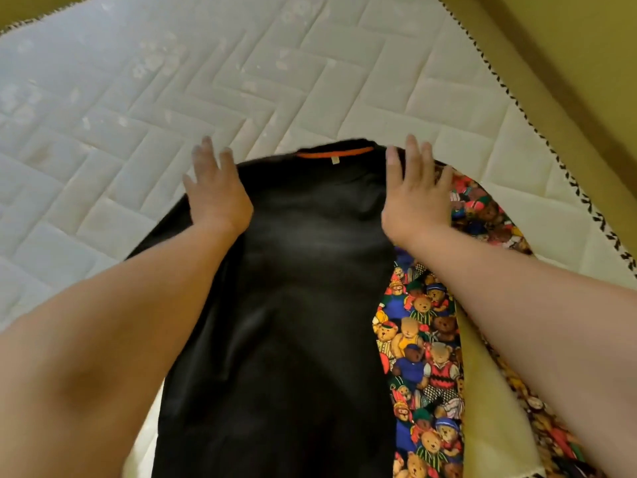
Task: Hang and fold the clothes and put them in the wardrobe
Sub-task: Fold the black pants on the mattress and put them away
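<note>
Head view: a black shirt (303,288) lies flat on the quilted mattress (120,108), collar with orange inner band (334,153) pointing away from the person, its right edge overlapping a teddy-bear print cloth (424,339). The left hand (215,191) and right hand (413,194) press flat on the shirt's shoulders, fingers straight and spread, gripping nothing. The fingertips are blurred, so whether they reach past the shirt's edge onto the mattress cannot be told.

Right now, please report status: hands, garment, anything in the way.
Both open: left hand, right hand flat on black shirt. Shirt spread on mattress, collar far side. Along its right edge, teddy-bear fabric.
</note>
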A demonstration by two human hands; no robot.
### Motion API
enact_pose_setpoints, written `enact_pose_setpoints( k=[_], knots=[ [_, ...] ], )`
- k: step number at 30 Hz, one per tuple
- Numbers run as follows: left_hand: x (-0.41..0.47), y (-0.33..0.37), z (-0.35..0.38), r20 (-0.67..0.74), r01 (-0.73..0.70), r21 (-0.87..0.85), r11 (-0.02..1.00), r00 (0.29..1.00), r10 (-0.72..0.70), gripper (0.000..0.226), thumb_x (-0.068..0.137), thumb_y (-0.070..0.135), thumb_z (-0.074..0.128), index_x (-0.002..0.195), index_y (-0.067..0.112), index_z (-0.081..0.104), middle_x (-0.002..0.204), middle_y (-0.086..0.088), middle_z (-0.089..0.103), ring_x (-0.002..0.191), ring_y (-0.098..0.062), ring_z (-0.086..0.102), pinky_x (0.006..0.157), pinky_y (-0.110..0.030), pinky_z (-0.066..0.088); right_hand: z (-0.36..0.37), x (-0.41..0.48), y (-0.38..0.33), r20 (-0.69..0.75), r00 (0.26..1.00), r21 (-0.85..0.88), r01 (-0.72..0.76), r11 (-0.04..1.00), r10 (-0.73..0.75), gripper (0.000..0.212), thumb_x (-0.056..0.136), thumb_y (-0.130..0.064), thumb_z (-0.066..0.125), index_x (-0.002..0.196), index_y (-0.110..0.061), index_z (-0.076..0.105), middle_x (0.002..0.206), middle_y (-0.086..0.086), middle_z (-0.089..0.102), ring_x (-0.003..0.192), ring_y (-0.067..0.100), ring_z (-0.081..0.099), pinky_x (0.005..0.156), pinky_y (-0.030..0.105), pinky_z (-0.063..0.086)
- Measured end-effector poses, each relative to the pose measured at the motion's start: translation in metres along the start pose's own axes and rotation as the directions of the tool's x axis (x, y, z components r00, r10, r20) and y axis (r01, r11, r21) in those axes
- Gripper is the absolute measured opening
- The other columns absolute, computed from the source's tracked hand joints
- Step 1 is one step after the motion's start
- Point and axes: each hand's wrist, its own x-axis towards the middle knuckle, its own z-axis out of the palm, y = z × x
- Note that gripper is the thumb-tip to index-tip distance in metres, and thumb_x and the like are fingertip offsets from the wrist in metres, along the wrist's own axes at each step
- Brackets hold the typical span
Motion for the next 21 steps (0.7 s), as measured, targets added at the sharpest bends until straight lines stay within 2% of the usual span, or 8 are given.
enact_pose_setpoints(
  k=[2,4,6,8,11,14,19,21],
  knots=[
    [-0.021,0.012,0.025,-0.015,-0.068,-0.065,0.996,0.998,0.067,0.055,0.096,0.020,0.056,0.145,0.012,0.034,0.161,-0.015,0.017,0.149,-0.033,0.017,0.117,-0.056,0.026,0.026,-0.019,-0.017,0.002,0.999,0.039,0.050,0.998,-0.050,0.078,0.094,-0.035,0.056,0.157,-0.014,0.013,0.164,0.015,0.004,0.151,0.036,0.006,0.118,0.057,0.021],
    [-0.040,0.019,0.051,0.028,-0.077,-0.091,0.993,0.996,0.080,0.047,0.099,0.030,0.052,0.141,0.012,0.042,0.155,-0.015,0.031,0.145,-0.033,0.026,0.116,-0.056,0.028,0.053,-0.030,-0.029,0.060,0.994,0.088,0.087,0.992,-0.093,0.068,0.100,-0.043,0.045,0.156,-0.014,0.020,0.164,0.013,0.012,0.151,0.034,0.011,0.119,0.054,0.021],
    [-0.052,0.021,0.077,0.118,-0.062,-0.081,0.995,0.990,0.072,0.051,0.103,0.040,0.040,0.148,0.016,0.037,0.157,-0.012,0.030,0.148,-0.031,0.021,0.120,-0.057,0.019,0.076,-0.034,-0.035,0.112,0.989,0.117,0.087,0.989,-0.100,0.064,0.104,-0.046,0.032,0.158,-0.016,0.015,0.166,0.011,0.010,0.152,0.031,0.008,0.120,0.053,0.015],
    [-0.054,0.018,0.098,0.170,-0.059,-0.058,0.997,0.983,0.068,0.058,0.104,0.048,0.025,0.156,0.022,0.023,0.165,-0.006,0.018,0.153,-0.029,0.008,0.123,-0.056,0.006,0.094,-0.034,-0.037,0.112,0.990,0.104,0.079,0.991,-0.090,0.064,0.105,-0.046,0.024,0.159,-0.016,0.008,0.167,0.010,0.005,0.153,0.032,0.002,0.121,0.055,0.008],
    [-0.047,0.006,0.116,0.176,-0.091,-0.061,0.994,0.979,0.100,0.065,0.100,0.059,0.014,0.158,0.033,0.005,0.168,0.001,-0.001,0.154,-0.023,-0.008,0.120,-0.056,-0.007,0.107,-0.035,-0.038,0.073,0.994,0.071,0.075,0.995,-0.080,0.066,0.103,-0.046,0.023,0.159,-0.015,0.008,0.166,0.013,0.005,0.153,0.033,0.002,0.121,0.057,0.007],
    [-0.034,-0.008,0.118,0.183,-0.133,-0.062,0.989,0.973,0.142,0.071,0.094,0.070,0.014,0.157,0.040,0.000,0.167,0.006,-0.007,0.153,-0.020,-0.012,0.117,-0.057,-0.012,0.110,-0.034,-0.037,0.053,0.995,0.080,0.077,0.994,-0.082,0.066,0.102,-0.046,0.024,0.159,-0.015,0.011,0.166,0.012,0.007,0.153,0.032,0.003,0.122,0.057,0.006],
    [-0.019,-0.015,0.105,0.233,-0.180,-0.124,0.976,0.951,0.205,0.076,0.093,0.073,0.027,0.157,0.039,0.007,0.168,0.005,-0.001,0.154,-0.019,-0.006,0.118,-0.056,-0.011,0.114,-0.033,-0.035,0.036,0.996,0.063,0.079,0.995,-0.081,0.066,0.102,-0.046,0.021,0.159,-0.015,0.008,0.166,0.012,0.005,0.153,0.031,0.000,0.122,0.057,0.006],
    [-0.029,-0.015,0.094,0.126,-0.137,-0.187,0.973,0.979,0.162,0.064,0.098,0.060,0.039,0.154,0.030,0.030,0.163,0.000,0.025,0.151,-0.021,0.018,0.121,-0.051,0.002,0.113,-0.032,-0.038,0.056,0.995,0.043,0.077,0.996,-0.080,0.066,0.102,-0.046,0.019,0.159,-0.014,0.007,0.166,0.013,0.005,0.153,0.032,0.000,0.121,0.058,0.006]
  ],
)
